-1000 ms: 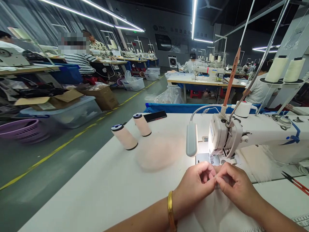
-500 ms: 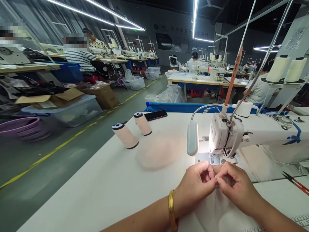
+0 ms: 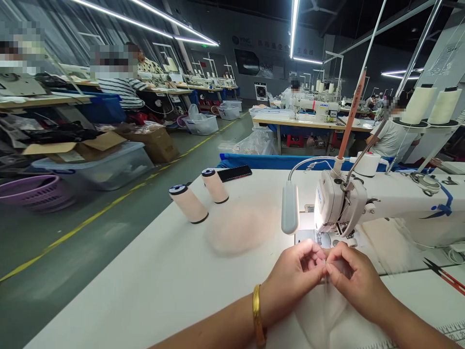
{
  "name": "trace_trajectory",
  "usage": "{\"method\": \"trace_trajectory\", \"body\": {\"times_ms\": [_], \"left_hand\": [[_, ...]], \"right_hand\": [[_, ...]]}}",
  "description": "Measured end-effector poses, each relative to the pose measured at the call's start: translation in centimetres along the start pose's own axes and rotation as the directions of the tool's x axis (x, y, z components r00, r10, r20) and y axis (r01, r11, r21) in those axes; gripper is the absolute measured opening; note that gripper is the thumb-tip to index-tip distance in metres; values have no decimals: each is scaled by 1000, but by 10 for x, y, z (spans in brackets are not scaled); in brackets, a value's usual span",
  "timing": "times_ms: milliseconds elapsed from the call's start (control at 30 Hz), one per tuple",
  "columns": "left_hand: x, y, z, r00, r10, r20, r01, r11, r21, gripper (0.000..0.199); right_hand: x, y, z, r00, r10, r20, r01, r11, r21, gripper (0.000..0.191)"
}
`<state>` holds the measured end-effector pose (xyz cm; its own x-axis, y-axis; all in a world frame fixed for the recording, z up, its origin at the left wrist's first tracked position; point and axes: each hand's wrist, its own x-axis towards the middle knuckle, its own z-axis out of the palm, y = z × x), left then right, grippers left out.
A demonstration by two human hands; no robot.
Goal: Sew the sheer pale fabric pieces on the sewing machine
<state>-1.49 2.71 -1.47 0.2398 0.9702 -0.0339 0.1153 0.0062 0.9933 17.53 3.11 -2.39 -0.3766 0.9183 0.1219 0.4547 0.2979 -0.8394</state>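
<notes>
Thin sheer pale fabric (image 3: 319,315) hangs from my fingertips over the table's front edge area. My left hand (image 3: 296,274), with a gold bracelet at the wrist, pinches its top edge. Right beside it, my right hand (image 3: 358,278) pinches the same fabric, the fingertips of both hands nearly touching. Both hands are just in front of the needle area of a white sewing machine (image 3: 339,198), whose lamp (image 3: 289,208) is lit. A sheer beige piece (image 3: 241,228) lies on the table to the left. More sheer fabric (image 3: 388,242) lies under the machine arm.
Two thread cones (image 3: 189,204) (image 3: 215,186) and a black phone (image 3: 234,173) are at the table's far left. Red-handled snips (image 3: 445,275) and a clear ruler (image 3: 456,332) lie at the right. Other people sit at machines beyond.
My hands stay at nearly the same place, with the fingertips shifted very slightly and a small gap now between them. The fabric folds below have changed a little.
</notes>
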Motion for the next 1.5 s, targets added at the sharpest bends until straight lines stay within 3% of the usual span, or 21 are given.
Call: {"method": "trace_trajectory", "body": {"times_ms": [200,500,667,867,1100,1267,1500], "left_hand": [[-1,1,-2,1000,18,-3,-17,1000,19,22],[-1,0,-5,999,8,40,-8,1000,-13,28],[0,-1,-4,1000,22,-10,-22,1000,8,24],[1,0,0,997,-63,49,68,993,-94,23],[3,-2,0,999,-47,26,47,999,-4,23],[2,-3,-2,999,-18,31,17,998,55,29],[4,0,-4,996,-66,61,59,992,111,30]], "right_hand": [[-1,2,0,1000,13,-9,-13,997,79,17],[-1,5,-1,1000,-14,-24,15,1000,27,19],[0,4,-2,996,-78,-33,77,997,-22,24],[0,2,-1,999,-49,-1,49,998,-38,28],[0,4,-1,999,-29,20,29,1000,-6,30],[1,4,-1,996,-85,15,84,994,77,28],[1,3,-4,992,54,116,-84,959,272,27]]}}
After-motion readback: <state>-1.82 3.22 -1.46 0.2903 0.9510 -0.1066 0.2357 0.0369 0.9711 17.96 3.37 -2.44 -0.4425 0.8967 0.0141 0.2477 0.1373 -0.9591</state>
